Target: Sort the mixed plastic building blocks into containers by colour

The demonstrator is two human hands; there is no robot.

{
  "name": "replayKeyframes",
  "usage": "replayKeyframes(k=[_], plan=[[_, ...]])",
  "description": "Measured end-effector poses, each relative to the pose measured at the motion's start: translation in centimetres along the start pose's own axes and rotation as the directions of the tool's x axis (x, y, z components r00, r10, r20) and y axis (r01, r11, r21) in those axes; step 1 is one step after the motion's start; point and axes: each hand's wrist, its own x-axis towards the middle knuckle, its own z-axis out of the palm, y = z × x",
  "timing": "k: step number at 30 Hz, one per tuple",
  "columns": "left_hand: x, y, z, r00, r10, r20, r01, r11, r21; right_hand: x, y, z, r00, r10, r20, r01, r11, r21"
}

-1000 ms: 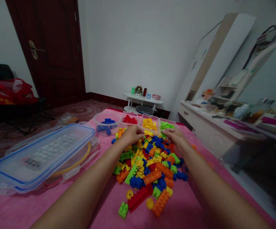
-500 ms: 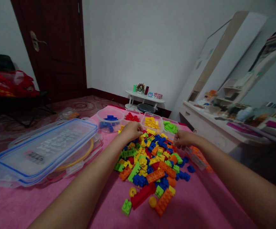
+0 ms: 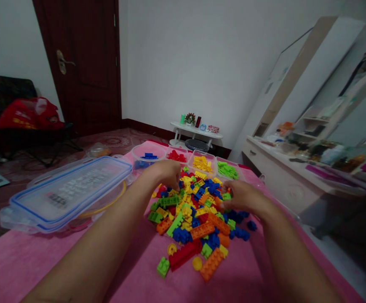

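Observation:
A heap of toy building bricks (image 3: 191, 202) in yellow, blue, red, green and orange lies between my hands on a pink cloth (image 3: 145, 261). My left hand (image 3: 169, 173) reaches to the heap's back left side, its fingers bent downward and pressed together. Whatever those fingertips hold, if anything, is hidden. On the heap's right side my right hand (image 3: 241, 195) curls round a small green brick (image 3: 226, 196), which shows between thumb and fingers. Orange bricks lie close to that thumb.
Behind the heap stand a round tub of blue bricks (image 3: 134, 158), a box of red bricks (image 3: 177, 155), a box of yellow bricks (image 3: 202, 163) and a box of green bricks (image 3: 227, 169). Stacked clear lids (image 3: 72, 189) lie left. A white dresser (image 3: 280, 168) stands right.
My right hand has moved left from beside the orange-brick box into the heap, and a green brick now shows in its grasp. My left hand has shifted slightly left and lower. The view has turned.

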Motion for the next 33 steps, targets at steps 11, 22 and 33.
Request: replayKeyframes(k=[11, 22, 33], plan=[[-0.1, 3.7, 1.3, 0.989, -0.036, 0.140, -0.001, 0.967, 0.254, -0.2, -2.6, 1.6, 0.955, -0.095, -0.280, 0.214, 0.875, 0.435], [1.2, 3.3, 1.1, 0.983, 0.094, -0.156, -0.181, 0.405, -0.896, -0.8, -5.0, 2.1, 0.992, -0.062, -0.109, 0.120, 0.199, 0.973], [3.2, 4.3, 4.2, 0.975, -0.001, -0.221, -0.211, 0.295, -0.932, 0.6, -4.6, 4.5, 0.969, 0.171, -0.179, 0.142, 0.208, 0.968]])
